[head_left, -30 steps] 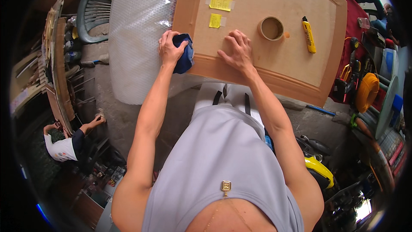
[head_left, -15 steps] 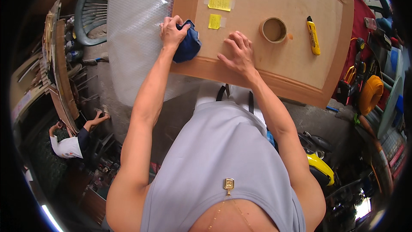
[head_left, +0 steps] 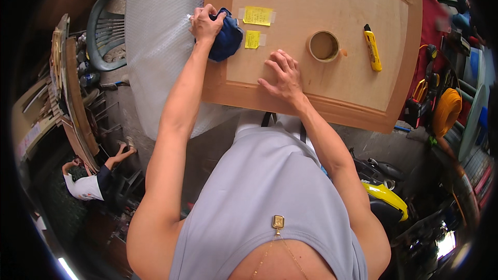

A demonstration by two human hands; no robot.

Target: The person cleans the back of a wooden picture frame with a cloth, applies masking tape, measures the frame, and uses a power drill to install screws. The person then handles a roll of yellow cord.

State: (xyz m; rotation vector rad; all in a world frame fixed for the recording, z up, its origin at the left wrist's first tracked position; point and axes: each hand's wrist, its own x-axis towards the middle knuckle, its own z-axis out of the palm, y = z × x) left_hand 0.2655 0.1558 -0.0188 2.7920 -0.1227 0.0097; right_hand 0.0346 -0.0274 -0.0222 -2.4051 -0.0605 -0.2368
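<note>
Left grip (head_left: 205,25) clasps a cloth (head_left: 227,39); deep blue, crumpled, loosely bunched.

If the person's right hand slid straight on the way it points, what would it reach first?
Probably the small yellow note, or the tape at its right edge, on the wooden panel. The right hand points forward and somewhat left; its exact line is hard to judge.

Wooden panel (head_left: 311,8), upper-left corner off-frame
</note>
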